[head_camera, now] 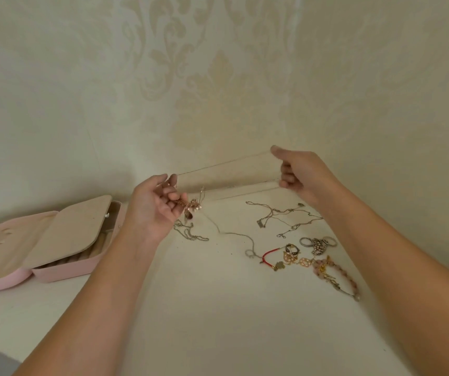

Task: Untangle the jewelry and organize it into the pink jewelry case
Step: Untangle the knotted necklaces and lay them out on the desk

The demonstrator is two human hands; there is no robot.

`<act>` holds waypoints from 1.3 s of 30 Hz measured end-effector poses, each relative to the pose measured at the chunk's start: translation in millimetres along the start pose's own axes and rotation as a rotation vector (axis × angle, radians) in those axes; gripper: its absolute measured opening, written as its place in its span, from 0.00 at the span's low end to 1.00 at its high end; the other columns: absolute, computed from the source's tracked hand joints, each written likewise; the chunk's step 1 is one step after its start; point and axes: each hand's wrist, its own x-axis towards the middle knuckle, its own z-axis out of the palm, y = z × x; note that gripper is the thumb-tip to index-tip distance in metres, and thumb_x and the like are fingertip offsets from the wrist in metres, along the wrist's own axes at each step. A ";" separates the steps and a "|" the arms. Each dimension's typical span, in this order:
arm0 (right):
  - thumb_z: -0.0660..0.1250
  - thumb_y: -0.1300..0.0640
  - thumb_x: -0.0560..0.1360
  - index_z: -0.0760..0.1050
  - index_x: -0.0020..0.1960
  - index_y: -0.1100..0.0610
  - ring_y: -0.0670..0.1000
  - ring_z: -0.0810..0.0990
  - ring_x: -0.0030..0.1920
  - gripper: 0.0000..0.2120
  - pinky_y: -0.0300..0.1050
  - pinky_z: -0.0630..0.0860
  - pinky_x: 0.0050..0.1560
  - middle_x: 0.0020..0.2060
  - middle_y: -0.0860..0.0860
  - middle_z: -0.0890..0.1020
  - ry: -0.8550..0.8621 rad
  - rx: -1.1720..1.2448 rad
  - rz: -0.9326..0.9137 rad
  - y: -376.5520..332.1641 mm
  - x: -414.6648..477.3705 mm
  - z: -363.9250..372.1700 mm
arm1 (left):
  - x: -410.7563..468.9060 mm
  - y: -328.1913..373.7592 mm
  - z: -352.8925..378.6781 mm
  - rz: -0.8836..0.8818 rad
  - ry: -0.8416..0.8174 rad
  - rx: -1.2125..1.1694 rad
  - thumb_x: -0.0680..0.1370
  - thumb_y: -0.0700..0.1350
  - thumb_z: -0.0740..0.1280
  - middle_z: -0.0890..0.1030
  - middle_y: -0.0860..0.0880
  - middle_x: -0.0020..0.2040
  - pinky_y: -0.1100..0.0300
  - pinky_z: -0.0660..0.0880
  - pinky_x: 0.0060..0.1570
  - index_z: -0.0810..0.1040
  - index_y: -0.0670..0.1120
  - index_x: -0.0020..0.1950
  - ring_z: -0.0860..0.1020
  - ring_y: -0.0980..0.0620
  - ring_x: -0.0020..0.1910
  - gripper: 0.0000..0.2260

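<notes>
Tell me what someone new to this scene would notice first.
A thin pale chain is stretched in mid-air at centre frame between the left hand, which also holds a tangled rose-gold cluster, and the right hand. Below the right hand, loose silver chains, metal rings and a pink beaded bracelet lie scattered on the white table. The open pink jewelry case sits at far left.

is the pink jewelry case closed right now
No, the pink jewelry case lies open on the table, its beige inner flap lifted.
</notes>
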 end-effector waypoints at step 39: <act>0.77 0.57 0.68 0.83 0.41 0.59 0.41 0.73 0.27 0.06 0.34 0.69 0.30 0.27 0.44 0.78 -0.629 -0.796 -0.326 12.8 -41.0 50.9 | -3.2 -40.3 8.8 -0.287 -0.089 0.584 0.84 0.36 0.52 0.81 0.42 0.28 0.59 0.76 0.21 0.72 0.36 0.53 0.82 0.48 0.26 0.11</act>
